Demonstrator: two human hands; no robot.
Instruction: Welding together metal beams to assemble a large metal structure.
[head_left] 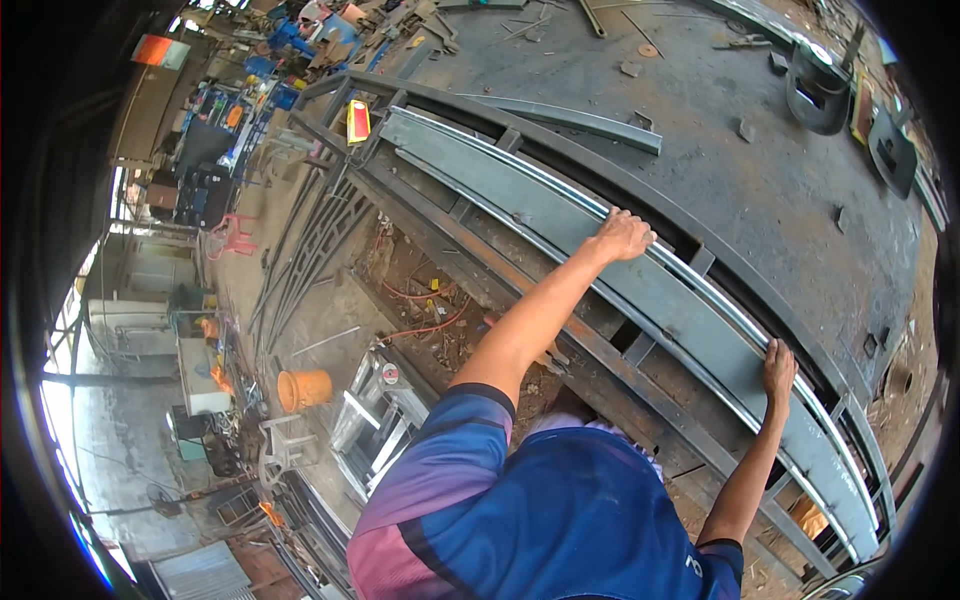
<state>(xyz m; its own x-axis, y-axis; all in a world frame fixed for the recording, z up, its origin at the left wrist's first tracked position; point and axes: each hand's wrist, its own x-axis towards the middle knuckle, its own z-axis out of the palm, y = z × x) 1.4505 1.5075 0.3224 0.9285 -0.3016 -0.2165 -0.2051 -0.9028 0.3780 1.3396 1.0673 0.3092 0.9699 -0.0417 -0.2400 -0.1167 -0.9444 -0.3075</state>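
Observation:
A long grey steel channel point(545, 212) with raised, shiny edges lies on a dark welded metal frame point(480, 238) that runs from upper left to lower right. My left hand point(625, 236) is closed over the channel's far edge near its middle, fingers curled round the rim. Further right along that same edge, my right hand point(779, 370) grips with its fingers bent over the far side. The undersides of both hands and their fingertips are hidden. Near the frame's left end sits a small yellow and red box point(358, 122).
Beyond the frame spreads a dark steel plate table point(760, 215) with metal scraps, a loose grey bar point(575, 121) and two welding masks point(818, 92). On the floor at left are an orange bucket point(305, 388), a red chair point(232, 235) and a ladder-like metal frame point(318, 245).

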